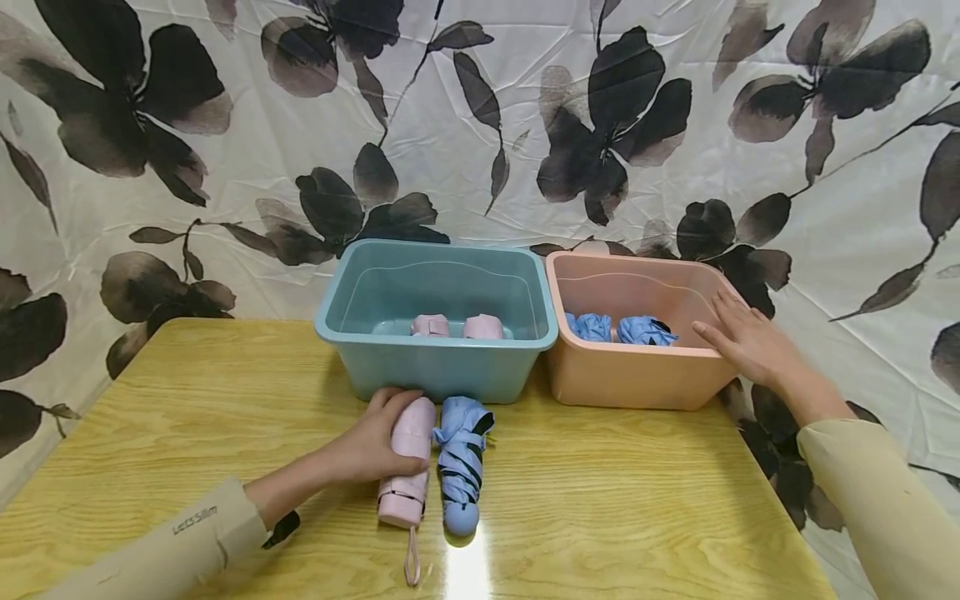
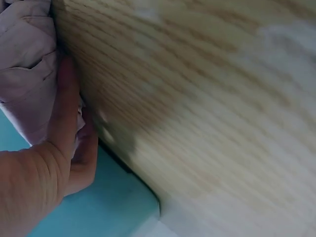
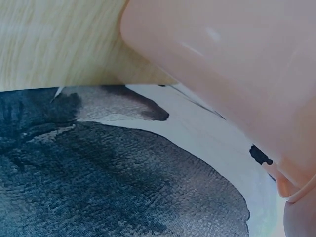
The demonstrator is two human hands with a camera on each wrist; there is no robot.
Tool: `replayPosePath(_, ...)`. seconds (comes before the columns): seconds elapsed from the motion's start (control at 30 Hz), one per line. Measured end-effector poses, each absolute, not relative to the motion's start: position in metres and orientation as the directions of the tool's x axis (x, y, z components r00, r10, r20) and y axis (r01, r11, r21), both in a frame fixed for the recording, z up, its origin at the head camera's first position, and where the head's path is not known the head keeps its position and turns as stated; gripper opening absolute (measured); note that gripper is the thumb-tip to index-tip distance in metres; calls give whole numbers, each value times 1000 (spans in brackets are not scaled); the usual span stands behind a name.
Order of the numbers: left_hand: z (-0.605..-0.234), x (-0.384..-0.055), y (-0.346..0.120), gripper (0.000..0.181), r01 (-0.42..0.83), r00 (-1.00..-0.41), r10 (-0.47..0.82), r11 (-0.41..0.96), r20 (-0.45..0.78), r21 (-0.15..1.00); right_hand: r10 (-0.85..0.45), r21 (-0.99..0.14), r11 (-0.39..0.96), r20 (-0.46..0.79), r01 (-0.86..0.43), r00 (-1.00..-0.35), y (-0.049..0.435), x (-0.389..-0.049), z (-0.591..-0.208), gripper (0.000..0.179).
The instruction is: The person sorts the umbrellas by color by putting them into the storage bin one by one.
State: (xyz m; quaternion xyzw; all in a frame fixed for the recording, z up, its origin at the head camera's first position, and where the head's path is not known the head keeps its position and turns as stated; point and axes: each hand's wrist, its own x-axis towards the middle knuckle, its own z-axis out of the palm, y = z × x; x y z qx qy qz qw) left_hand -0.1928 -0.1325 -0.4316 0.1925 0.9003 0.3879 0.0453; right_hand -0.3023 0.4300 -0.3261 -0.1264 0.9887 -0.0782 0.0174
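My left hand point(image 1: 372, 446) grips a folded pink umbrella point(image 1: 411, 442) that lies on the table, its wrist loop towards me. In the left wrist view the fingers curl against the pink fabric point(image 2: 27, 74) beside the teal bin point(image 2: 108, 205). Just right of it, a folded blue umbrella point(image 1: 460, 471) with black stripes lies on the wood. My right hand point(image 1: 757, 346) rests with extended fingers on the right rim of the peach bin point(image 1: 630, 379). The right wrist view mostly shows that bin's outer wall point(image 3: 232, 64).
Two pink rolled bundles point(image 1: 483, 327) sit inside the teal bin point(image 1: 438, 371); blue ones point(image 1: 643, 330) lie in the peach bin. The bins stand side by side at the back of the wooden table point(image 1: 600, 500). A floral cloth point(image 1: 480, 125) hangs behind them.
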Motion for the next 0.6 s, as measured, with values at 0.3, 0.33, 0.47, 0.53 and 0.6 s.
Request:
replayPosePath(0.3, -436, -189, -137, 98, 310, -937, 320, 588, 138, 747, -251, -166, 956, -23, -243, -968, 429, -303, -328, 86)
replayPosePath(0.33, -437, -188, -138, 98, 312, -939, 311, 584, 148, 749, -250, -167, 956, -23, -242, -968, 429, -302, -328, 86)
replayPosePath(0.47, -437, -182, -141, 99, 317, -943, 271, 565, 192, 762, -249, -168, 955, -17, -243, -968, 428, -301, -327, 86)
replayPosePath(0.53, -436, -178, -142, 100, 319, -945, 249, 562, 212, 763, -249, -168, 955, -14, -243, -968, 428, -301, -326, 86)
replayPosePath(0.6, -434, -174, -143, 101, 320, -946, 230, 554, 228, 769, -247, -167, 956, -14, -241, -969, 428, -301, -325, 86)
